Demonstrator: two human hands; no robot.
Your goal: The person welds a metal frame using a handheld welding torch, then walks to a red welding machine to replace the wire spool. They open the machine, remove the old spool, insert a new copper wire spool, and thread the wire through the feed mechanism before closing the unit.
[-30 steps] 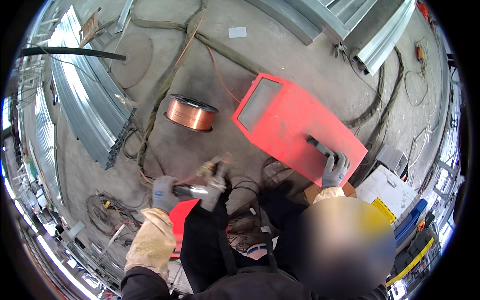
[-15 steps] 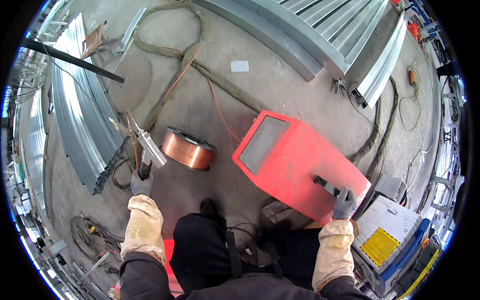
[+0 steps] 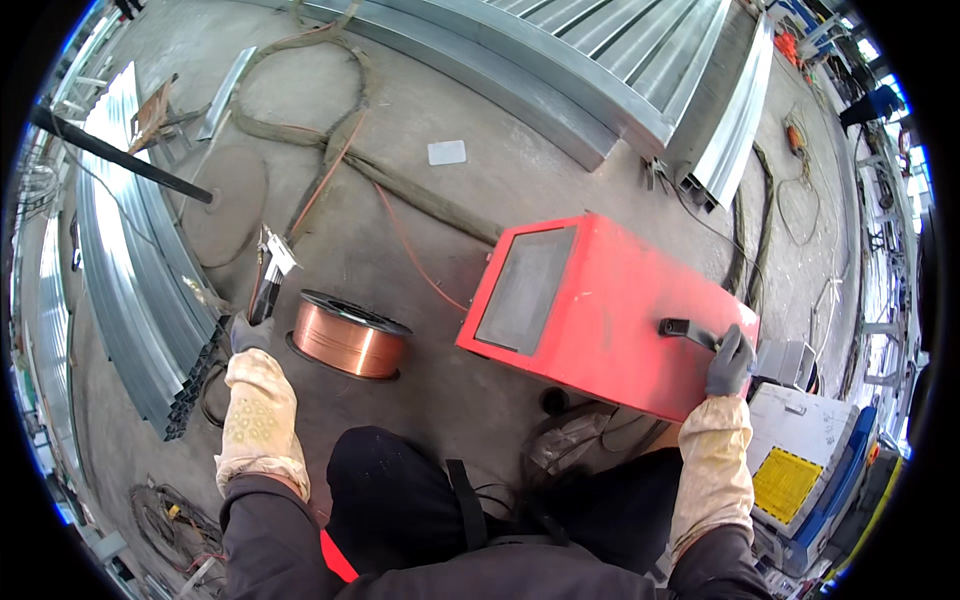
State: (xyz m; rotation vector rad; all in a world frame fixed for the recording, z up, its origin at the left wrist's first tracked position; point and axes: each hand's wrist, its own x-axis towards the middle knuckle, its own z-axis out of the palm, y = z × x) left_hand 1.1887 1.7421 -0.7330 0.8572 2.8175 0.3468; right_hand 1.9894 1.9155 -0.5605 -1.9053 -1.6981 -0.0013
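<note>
My gloved left hand [image 3: 250, 333] is closed round the black handle of a welding torch [image 3: 268, 292], held up at the left. A pale angular metal piece [image 3: 281, 256] shows at the torch's front end; how it is attached I cannot tell. My gloved right hand [image 3: 730, 364] grips the near end of the black carrying handle [image 3: 690, 330] on top of a red boxy machine [image 3: 620, 310], which has a grey window in its left face. Between the torch and the machine, a spool of copper-coloured wire [image 3: 350, 335] stands on the floor.
Ribbed metal panels [image 3: 140, 260] lie stacked at the left, near a round base [image 3: 225, 205] with a black pole. Thick hose [image 3: 420, 190] crosses the floor behind the machine. Long metal profiles [image 3: 560, 60] fill the far side. A white case [image 3: 795, 450] stands at the near right.
My right hand has moved right and away from me with the handle, and the machine's right end has swung farther away. The torch has turned in my left hand. My view has shifted.
</note>
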